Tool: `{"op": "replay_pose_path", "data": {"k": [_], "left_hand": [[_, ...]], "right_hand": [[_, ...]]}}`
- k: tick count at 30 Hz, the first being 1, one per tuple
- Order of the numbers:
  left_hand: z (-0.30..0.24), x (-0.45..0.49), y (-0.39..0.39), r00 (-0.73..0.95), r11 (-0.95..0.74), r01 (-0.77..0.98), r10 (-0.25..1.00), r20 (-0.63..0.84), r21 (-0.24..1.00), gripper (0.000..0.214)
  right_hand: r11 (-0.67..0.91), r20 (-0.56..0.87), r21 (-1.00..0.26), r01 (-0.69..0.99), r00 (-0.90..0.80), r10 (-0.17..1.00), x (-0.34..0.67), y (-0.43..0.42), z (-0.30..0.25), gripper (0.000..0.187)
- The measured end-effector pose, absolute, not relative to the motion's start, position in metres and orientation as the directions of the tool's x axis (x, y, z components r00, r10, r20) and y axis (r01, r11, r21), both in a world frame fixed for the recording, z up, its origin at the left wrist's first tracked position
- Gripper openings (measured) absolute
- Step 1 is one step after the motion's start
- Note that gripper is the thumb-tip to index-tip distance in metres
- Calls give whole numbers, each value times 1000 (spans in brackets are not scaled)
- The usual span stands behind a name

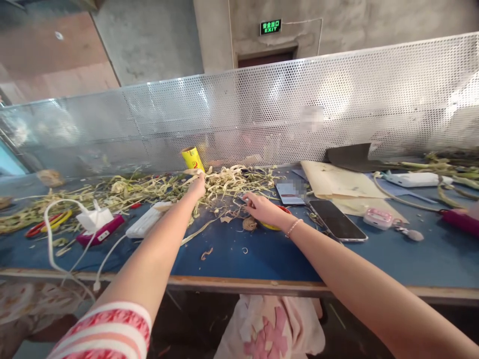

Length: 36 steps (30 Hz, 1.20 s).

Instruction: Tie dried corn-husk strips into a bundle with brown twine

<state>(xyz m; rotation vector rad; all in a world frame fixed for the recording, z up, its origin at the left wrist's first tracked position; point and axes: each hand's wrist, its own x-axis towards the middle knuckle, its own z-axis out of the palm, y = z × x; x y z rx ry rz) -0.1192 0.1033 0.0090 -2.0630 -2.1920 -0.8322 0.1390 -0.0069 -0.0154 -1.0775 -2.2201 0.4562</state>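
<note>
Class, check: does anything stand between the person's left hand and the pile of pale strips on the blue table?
Nothing visible. The left hand touches the pale strips; the yellow roll stands beyond them, not between.

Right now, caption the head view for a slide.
Left hand reaches into pale plant strips on a blue table; right hand close by.

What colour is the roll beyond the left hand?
Yellow with a red marking; the roll shows in the head view.

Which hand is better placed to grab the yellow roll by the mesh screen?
Left. The left hand lies in the strips just below the roll; the right hand sits farther off, near the phone.
</note>
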Motion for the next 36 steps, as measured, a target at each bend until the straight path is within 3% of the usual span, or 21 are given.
{"op": "replay_pose_path", "data": {"k": [5,10,16,19,22,28,33,36], "left_hand": [[9,-112,102,-123,73,981,951,284,181,64],[14,-112,96,-114,81,991,931,347,108,47],[31,-121,94,-202,-35,933,773,601,359,44],[40,-119,89,-276,-221,835,624,731,504,41],[45,-107,76,-286,-390,759,519,805,521,37],[41,-63,37,-195,-494,709,550,812,504,36],[23,-35,14,-107,-551,644,622,776,531,36],[9,-25,7,-84,-559,607,662,745,565,36]], "right_hand": [[635,367,-518,573,-522,770,142,-5,-15,25],[659,316,-490,571,-588,745,141,-8,-11,25],[678,321,-488,549,-609,725,142,-6,-13,26],[677,319,-497,543,-611,724,143,-5,-15,26],[667,321,-534,519,-606,728,142,-5,-16,24],[582,376,-690,431,-474,796,140,-5,-12,16],[553,469,-770,318,-306,829,138,2,-11,25],[489,430,-846,213,-272,861,136,4,-11,30]]}}
